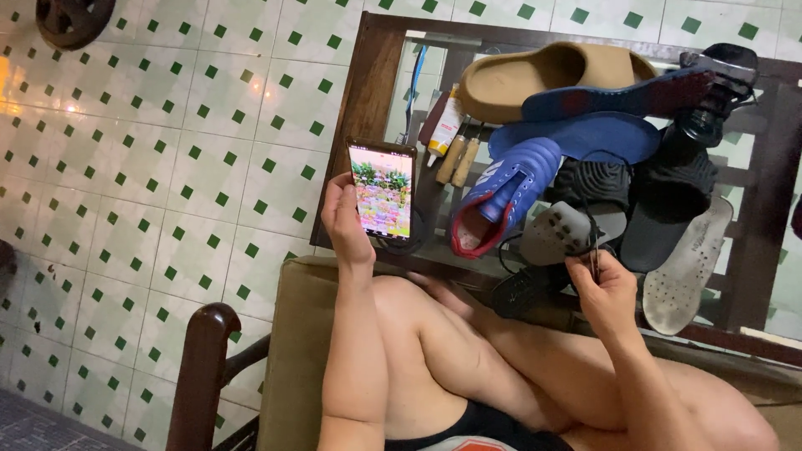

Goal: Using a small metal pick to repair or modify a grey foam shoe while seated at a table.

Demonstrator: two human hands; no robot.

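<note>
My left hand (344, 224) holds a smartphone (383, 190) upright, its screen lit with a colourful picture. My right hand (603, 288) is closed on a thin dark tool (594, 263) with a dark cord running up from it, right beside a grey perforated insole (561, 230). A blue sports shoe with a red lining (504, 194) lies on the glass table (368, 92) between my two hands. My bare legs are crossed on the seat below.
The table also carries a tan slide sandal (535, 77), blue insoles (585, 135), black sandals (668, 200), a white insole (689, 271), a glue tube (447, 127) and wooden-handled tools (458, 160). A wooden chair arm (205, 367) stands at the lower left over a green-and-white tiled floor.
</note>
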